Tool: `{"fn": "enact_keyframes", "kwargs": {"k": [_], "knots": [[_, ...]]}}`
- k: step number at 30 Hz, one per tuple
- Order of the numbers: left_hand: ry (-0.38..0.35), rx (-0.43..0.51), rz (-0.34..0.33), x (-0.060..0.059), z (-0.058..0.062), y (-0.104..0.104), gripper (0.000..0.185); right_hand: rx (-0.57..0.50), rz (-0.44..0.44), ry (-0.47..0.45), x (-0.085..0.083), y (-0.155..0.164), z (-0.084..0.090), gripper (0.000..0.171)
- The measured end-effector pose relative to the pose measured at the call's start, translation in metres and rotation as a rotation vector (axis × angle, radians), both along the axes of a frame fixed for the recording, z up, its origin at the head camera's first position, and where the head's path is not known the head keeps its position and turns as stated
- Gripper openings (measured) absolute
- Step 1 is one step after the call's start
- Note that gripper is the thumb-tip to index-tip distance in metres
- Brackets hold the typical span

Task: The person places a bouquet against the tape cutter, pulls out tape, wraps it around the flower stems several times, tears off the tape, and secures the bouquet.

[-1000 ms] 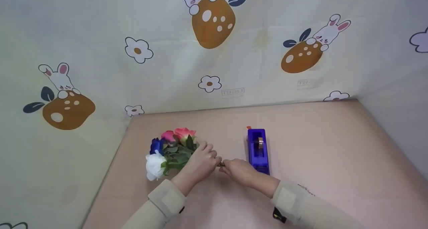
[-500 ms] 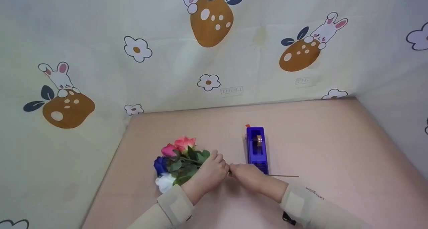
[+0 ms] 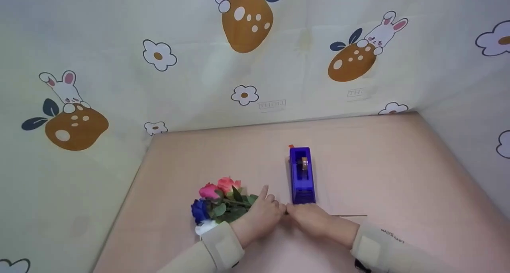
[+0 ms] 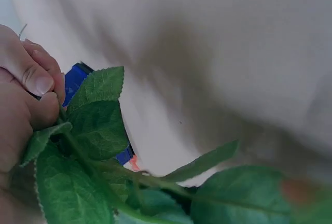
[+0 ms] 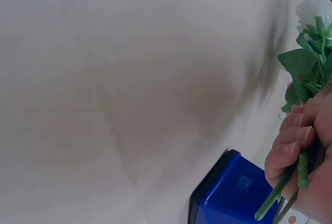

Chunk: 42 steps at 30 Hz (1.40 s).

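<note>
mid-bundling, left hand and right hand both clamped on the flower stems right by the tape dispenser, probably needs tape pulled next

Stems in my fingers

My fingers curled round green stems, just beside the blue tape dispenser; leaves and a white flower showed above.

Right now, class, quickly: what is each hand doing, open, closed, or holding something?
Left hand: closed, gripping the flower stems of the bouquet.
Right hand: fingers curled at the same stems; what it grips cannot be told.
</note>
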State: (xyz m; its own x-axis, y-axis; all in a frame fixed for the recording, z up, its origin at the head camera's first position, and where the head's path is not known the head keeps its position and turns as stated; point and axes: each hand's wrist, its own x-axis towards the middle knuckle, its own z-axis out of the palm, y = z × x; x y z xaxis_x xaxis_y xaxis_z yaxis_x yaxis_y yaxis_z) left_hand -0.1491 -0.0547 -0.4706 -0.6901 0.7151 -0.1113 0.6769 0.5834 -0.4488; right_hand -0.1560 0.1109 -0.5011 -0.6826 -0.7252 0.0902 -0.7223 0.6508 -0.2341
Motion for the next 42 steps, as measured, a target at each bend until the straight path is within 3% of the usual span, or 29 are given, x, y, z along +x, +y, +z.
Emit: {"fn": "enact_keyframes", "kwargs": {"k": [6, 11, 15, 18, 22, 26, 30, 33, 37, 42], "knots": [[-0.075, 0.046, 0.025, 0.002, -0.009, 0.013, 0.013, 0.071, 0.023, -0.067, 0.003, 0.014, -0.007, 0.008], [-0.025, -0.006, 0.019, 0.008, -0.017, 0.024, 0.018, 0.128, 0.032, -0.038, 0.006, 0.023, -0.015, 0.008], [0.005, -0.091, -0.009, 0.012, -0.023, 0.029, 0.022, 0.199, 0.071, 0.136, 0.007, 0.027, -0.02, 0.013], [-0.009, -0.09, -0.022, 0.015, -0.025, 0.032, 0.023, 0.286, 0.115, 0.281, 0.007, 0.029, -0.022, 0.021], [-0.017, -0.013, -0.026, 0.014, -0.025, 0.035, 0.021, 0.376, 0.141, 0.426, 0.007, 0.032, -0.021, 0.023], [0.043, 0.061, -0.066, 0.012, -0.026, 0.037, 0.016, 0.4, 0.105, 0.501, 0.007, 0.037, -0.022, 0.017], [0.124, 0.137, -0.102, 0.01, -0.033, 0.039, 0.01, 0.376, 0.111, 0.497, 0.008, 0.041, -0.024, 0.012], [0.146, 0.185, -0.097, 0.008, -0.036, 0.039, 0.011, 0.319, 0.141, 0.419, 0.005, 0.044, -0.025, 0.013], [0.111, 0.2, -0.043, 0.007, -0.036, 0.042, 0.016, 0.239, 0.177, 0.318, 0.001, 0.048, -0.021, 0.017], [0.096, 0.189, 0.017, 0.007, -0.034, 0.046, 0.016, 0.208, 0.206, 0.317, -0.001, 0.049, -0.016, 0.012]]}}
